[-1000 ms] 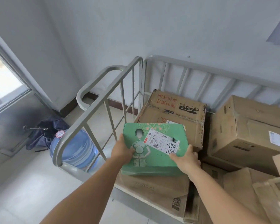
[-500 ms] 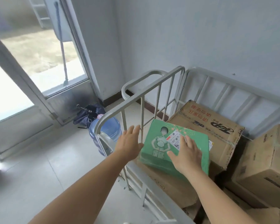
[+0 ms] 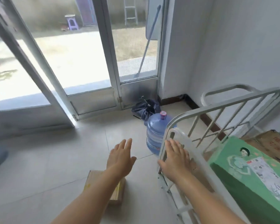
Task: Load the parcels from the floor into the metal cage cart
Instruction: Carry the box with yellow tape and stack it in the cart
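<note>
Both hands empty, fingers spread flat. Left hand (image 3: 120, 156) out over floor, above small cardboard parcel (image 3: 118, 190) lying on tiles (image 3: 47, 167), partly hidden by forearm. Right hand (image 3: 175, 156) in front of cage cart rail (image 3: 217, 109), contact unclear. Green box (image 3: 249, 172) sits in cart on brown cartons (image 3: 271, 143). Blue water jug (image 3: 155, 131) just beside cart, dark umbrella (image 3: 145, 107) behind it.

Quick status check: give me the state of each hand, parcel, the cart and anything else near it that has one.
left hand: open, empty, above the floor
right hand: open, empty, by the cart rail
green box: in the cart, flat, label up
cardboard parcel: on the floor, partly hidden by the left forearm
cage cart: loaded with boxes
water jug: upright, capped
door: open
</note>
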The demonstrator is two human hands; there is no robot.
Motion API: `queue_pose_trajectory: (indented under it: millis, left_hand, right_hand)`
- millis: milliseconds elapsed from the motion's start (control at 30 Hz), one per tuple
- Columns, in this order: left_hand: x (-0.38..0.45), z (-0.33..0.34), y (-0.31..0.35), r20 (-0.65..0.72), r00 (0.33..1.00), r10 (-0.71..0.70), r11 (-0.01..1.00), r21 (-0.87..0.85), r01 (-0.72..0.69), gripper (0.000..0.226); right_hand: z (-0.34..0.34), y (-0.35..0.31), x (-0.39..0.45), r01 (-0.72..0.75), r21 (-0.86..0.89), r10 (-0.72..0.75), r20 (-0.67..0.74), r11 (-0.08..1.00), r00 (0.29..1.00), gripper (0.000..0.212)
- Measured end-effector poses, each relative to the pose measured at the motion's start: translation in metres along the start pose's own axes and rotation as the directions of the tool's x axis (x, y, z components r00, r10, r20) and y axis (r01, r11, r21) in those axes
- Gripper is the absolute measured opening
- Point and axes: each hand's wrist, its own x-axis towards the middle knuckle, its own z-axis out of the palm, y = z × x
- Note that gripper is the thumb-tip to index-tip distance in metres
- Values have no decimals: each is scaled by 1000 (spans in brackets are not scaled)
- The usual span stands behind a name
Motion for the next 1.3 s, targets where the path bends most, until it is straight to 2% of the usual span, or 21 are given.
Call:
queue_pose_trajectory:
  millis: [200, 500, 667, 900, 1167, 1300]
  left_hand:
    - [-20, 12, -141, 82, 978, -193, 981, 17, 192, 72]
    - [-17, 59, -294, 237, 902, -360, 929, -1, 371, 71]
    - [-1, 115, -344, 302, 861, -409, 901, -14, 433, 68]
    - [42, 229, -399, 370, 801, -470, 851, -50, 522, 70]
    - [98, 362, -435, 431, 747, -506, 778, -145, 611, 77]
    - [116, 416, -449, 446, 725, -525, 756, -147, 638, 84]
  right_hand:
    - [75, -94, 15, 58, -76, -44, 175, 995, 984, 80]
    - [190, -184, 46, -19, -23, 25, 303, 1000, 953, 80]
    - [258, -185, 69, -68, -48, 81, 379, 997, 922, 82]
    - [378, -159, 119, -144, -19, 138, 436, 989, 889, 85]
    - [515, -127, 166, -206, 5, 173, 520, 978, 836, 93]
    - [566, -113, 183, -234, 28, 186, 515, 972, 836, 98]
